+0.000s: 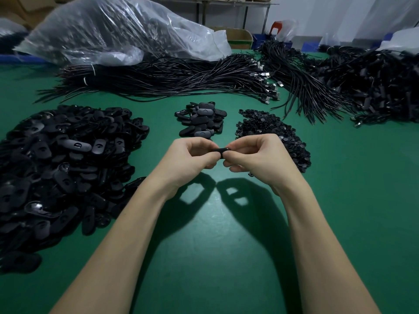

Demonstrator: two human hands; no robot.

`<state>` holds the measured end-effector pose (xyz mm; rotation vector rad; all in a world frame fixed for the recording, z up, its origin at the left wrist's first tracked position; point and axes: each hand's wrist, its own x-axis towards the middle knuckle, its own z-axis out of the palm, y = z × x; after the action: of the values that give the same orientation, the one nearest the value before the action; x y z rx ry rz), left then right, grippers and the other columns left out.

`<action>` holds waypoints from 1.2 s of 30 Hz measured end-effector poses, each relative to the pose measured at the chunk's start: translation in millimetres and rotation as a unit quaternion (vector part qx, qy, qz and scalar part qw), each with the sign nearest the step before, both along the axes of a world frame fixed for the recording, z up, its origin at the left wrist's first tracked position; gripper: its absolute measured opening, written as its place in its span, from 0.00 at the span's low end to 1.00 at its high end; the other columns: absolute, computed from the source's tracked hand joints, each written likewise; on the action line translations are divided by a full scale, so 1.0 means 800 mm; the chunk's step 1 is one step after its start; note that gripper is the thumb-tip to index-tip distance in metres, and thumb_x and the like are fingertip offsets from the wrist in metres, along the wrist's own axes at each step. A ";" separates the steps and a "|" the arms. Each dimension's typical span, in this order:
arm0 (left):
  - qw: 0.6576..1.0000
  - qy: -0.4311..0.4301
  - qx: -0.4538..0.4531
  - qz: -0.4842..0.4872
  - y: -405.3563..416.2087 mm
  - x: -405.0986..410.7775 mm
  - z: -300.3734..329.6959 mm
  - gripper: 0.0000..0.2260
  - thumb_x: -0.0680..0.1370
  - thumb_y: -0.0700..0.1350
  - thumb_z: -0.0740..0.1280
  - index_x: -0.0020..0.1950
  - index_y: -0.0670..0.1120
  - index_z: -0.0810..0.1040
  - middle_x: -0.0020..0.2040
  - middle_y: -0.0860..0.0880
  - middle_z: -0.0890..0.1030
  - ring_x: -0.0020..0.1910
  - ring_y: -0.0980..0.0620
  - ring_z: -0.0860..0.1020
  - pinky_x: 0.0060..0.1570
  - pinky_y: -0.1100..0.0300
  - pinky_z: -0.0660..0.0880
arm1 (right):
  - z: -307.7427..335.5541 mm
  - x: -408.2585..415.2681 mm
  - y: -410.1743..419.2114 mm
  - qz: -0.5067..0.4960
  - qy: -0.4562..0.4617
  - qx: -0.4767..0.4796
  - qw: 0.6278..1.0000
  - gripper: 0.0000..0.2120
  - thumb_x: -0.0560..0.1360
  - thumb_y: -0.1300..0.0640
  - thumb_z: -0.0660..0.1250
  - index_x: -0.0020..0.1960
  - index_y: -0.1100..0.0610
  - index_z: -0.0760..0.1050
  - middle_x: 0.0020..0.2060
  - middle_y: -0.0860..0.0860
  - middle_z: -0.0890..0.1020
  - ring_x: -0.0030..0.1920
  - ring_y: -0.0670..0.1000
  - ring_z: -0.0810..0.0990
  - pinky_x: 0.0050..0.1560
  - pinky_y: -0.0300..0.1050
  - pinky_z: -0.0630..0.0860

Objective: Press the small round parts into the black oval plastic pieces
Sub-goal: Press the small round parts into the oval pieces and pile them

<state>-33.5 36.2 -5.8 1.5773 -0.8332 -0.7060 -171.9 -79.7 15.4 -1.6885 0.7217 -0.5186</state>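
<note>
Above the green table (pixel 204 234), my left hand (pixel 192 157) and my right hand (pixel 256 157) meet fingertip to fingertip and together pinch one black oval plastic piece (pixel 221 151). Most of that piece is hidden by my fingers, so I cannot see a round part in it. A big heap of black oval pieces (pixel 61 168) lies at the left. A smaller stack of oval pieces (pixel 201 120) sits just beyond my hands. A pile of small round parts (pixel 269 130) lies at the right, partly behind my right hand.
Bundles of black cables with metal plugs (pixel 181 80) stretch across the far table, with more cables (pixel 374 87) at the far right. A large clear plastic bag (pixel 118 32) of parts lies at the back left.
</note>
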 end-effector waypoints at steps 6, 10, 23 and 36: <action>0.999 -0.030 0.022 0.007 -0.001 -0.001 -0.007 0.07 0.78 0.39 0.73 0.43 0.51 0.84 0.37 0.52 0.86 0.37 0.57 0.81 0.43 0.64 0.79 | -0.011 0.007 0.004 -0.017 0.016 -0.015 1.000 0.02 0.74 0.65 0.76 0.46 0.62 0.84 0.34 0.54 0.87 0.35 0.50 0.87 0.38 0.38 0.81; 0.998 -0.045 0.031 0.022 -0.004 -0.003 -0.010 0.09 0.78 0.38 0.73 0.41 0.51 0.83 0.35 0.54 0.85 0.37 0.57 0.80 0.46 0.60 0.78 | -0.018 0.010 0.004 -0.028 0.050 -0.053 0.997 0.01 0.73 0.62 0.76 0.44 0.58 0.84 0.32 0.51 0.87 0.33 0.47 0.86 0.37 0.37 0.80; 0.993 -0.091 0.057 0.049 -0.009 -0.007 -0.019 0.08 0.77 0.39 0.73 0.41 0.51 0.83 0.37 0.51 0.85 0.38 0.54 0.81 0.47 0.60 0.77 | -0.030 0.014 0.004 -0.030 0.069 -0.067 0.995 0.03 0.72 0.63 0.75 0.42 0.56 0.82 0.31 0.50 0.86 0.32 0.46 0.86 0.35 0.37 0.81; 0.991 -0.072 0.053 0.101 -0.008 0.003 -0.022 0.06 0.76 0.48 0.75 0.51 0.56 0.82 0.45 0.51 0.86 0.43 0.50 0.83 0.52 0.53 0.80 | -0.036 0.019 -0.001 -0.013 0.096 -0.222 0.970 0.09 0.73 0.55 0.76 0.49 0.42 0.82 0.38 0.40 0.84 0.36 0.43 0.83 0.46 0.47 0.83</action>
<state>-30.8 29.9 -23.1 1.7959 -0.7368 -0.5005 -157.1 -80.3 -13.0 -2.1726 0.8082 -0.5709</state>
